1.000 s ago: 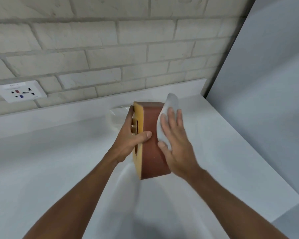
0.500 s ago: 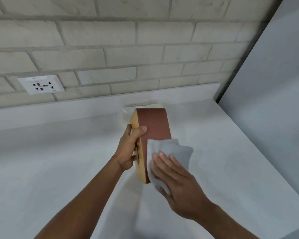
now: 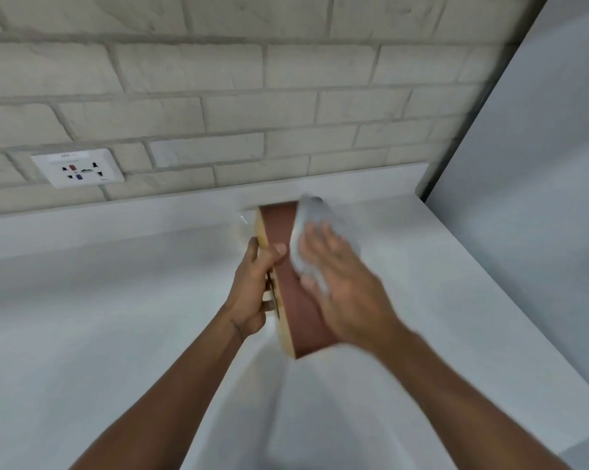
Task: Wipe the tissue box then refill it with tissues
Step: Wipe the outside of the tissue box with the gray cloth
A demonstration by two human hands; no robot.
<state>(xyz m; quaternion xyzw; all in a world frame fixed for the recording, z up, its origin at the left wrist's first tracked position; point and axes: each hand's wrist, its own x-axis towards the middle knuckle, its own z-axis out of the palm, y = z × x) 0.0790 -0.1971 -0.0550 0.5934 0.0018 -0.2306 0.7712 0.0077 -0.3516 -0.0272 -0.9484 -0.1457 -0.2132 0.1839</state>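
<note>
Curled left hand point(image 3: 248, 288), flat right hand point(image 3: 347, 293)

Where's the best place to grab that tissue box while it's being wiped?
Probably grip the tissue box near its middle, from the left, as the left hand does: thumb over the narrow brown side, fingers on the tan face. Held on edge, it leaves the right face free for the cloth.

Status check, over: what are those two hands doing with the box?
Left hand grips tissue box, turned on edge. Right hand presses cloth flat against its brown side. No obstruction seen.
</note>
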